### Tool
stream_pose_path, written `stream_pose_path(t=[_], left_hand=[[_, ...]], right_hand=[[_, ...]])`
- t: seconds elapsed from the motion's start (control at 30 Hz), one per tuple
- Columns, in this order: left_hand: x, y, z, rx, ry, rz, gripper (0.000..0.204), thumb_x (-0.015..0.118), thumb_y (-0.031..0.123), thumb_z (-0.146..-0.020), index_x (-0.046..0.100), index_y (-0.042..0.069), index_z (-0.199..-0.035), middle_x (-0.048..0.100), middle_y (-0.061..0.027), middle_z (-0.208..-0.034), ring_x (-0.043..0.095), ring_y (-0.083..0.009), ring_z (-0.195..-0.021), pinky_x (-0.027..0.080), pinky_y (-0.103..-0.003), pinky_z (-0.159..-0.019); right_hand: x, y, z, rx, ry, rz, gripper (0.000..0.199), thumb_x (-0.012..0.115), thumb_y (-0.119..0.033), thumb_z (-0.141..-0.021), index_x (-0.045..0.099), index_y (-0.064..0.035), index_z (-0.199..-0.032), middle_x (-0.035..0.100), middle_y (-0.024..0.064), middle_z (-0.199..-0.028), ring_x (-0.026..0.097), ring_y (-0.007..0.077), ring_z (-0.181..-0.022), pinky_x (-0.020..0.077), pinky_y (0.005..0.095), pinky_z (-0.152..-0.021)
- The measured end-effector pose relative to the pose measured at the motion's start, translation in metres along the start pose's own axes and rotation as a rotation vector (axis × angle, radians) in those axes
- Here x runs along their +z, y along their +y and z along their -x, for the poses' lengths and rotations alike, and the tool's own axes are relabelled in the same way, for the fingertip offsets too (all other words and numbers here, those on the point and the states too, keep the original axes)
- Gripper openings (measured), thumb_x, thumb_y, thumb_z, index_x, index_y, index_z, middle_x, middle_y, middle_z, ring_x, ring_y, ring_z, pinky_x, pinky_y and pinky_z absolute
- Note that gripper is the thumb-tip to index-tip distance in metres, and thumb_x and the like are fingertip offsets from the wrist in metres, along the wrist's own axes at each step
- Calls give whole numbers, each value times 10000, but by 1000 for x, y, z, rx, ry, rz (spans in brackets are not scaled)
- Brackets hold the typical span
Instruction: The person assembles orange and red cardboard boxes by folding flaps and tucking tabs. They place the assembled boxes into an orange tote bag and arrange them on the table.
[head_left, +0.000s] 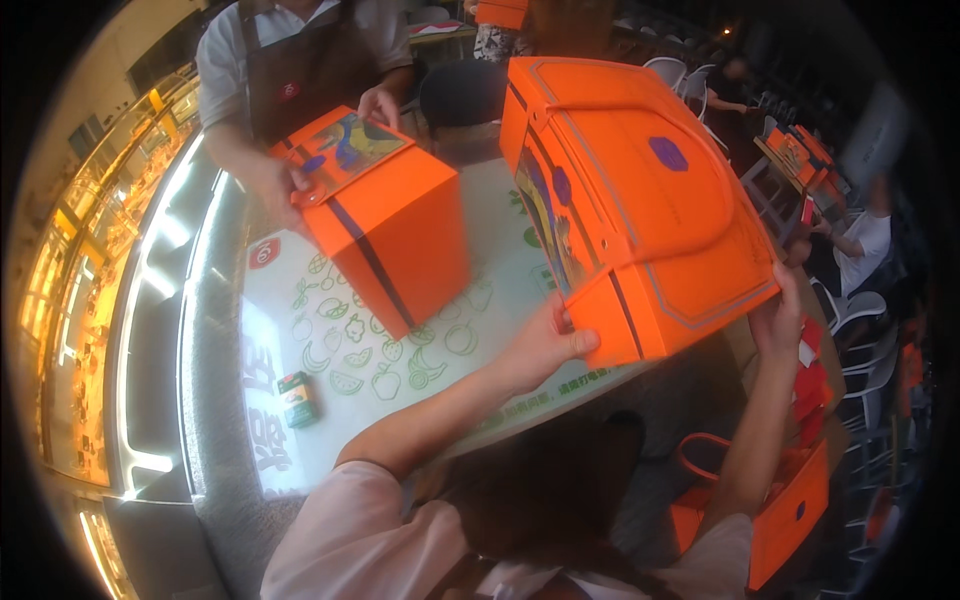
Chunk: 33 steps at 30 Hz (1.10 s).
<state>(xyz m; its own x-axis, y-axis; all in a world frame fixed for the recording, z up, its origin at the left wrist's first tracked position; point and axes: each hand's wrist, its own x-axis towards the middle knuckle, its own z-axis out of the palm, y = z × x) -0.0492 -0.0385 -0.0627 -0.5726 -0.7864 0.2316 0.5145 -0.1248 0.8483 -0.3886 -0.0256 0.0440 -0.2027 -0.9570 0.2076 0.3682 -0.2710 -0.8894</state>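
Note:
Between both my hands I hold up a large orange gift box (690,220) with a carrying strap, a blue emblem and a colourful picture on its side. It is tilted above the table's right part. My left hand (560,345) grips its lower left corner, thumb on the orange face. At the lower right corner, my right hand (782,312) is closed around the edge. Across the table, a co-worker's hands (285,185) hold a similar orange box (400,235), a picture panel on its top and a dark stripe down one side.
A white table (345,420) printed with green fruit drawings carries a small green pack (297,398). On the left runs a lit glass display case (110,240). Another orange box (790,510) stands low at the right. Chairs (865,340) and seated people fill the right background.

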Motion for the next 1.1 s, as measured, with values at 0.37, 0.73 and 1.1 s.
stream_pose_path(t=[0.37, 0.73, 1.1], left_hand=[[30, -5, 75, -45, 23, 2, 1014, 824, 471, -782, 239, 42, -1491, 453, -90, -1416, 474, -202, -1295, 443, -383, -1040], [15, -17, 112, -126, 119, -121, 893, 735, 490, -863, 269, 24, -1467, 515, -106, -1322, 539, -199, -1147, 479, -358, -944], [-9, -14, 121, -319, 191, -6, 628, 616, 274, -982, 311, 52, -1484, 612, -121, -1233, 618, -202, -1053, 533, -334, -878]], right_hand=[[-8, 13, 72, -64, -58, 109, 504, 466, -272, -986, 487, 41, -1380, 562, 153, -1369, 533, 257, -1273, 383, 385, -1098], [-12, 60, 72, 119, -27, 73, 413, 580, -203, -929, 580, 15, -1279, 614, 115, -1277, 552, 224, -1218, 404, 379, -1063], [2, 92, 56, 123, -62, 149, 399, 569, -172, -963, 564, 47, -1296, 619, 109, -1263, 569, 192, -1172, 414, 330, -1032]])
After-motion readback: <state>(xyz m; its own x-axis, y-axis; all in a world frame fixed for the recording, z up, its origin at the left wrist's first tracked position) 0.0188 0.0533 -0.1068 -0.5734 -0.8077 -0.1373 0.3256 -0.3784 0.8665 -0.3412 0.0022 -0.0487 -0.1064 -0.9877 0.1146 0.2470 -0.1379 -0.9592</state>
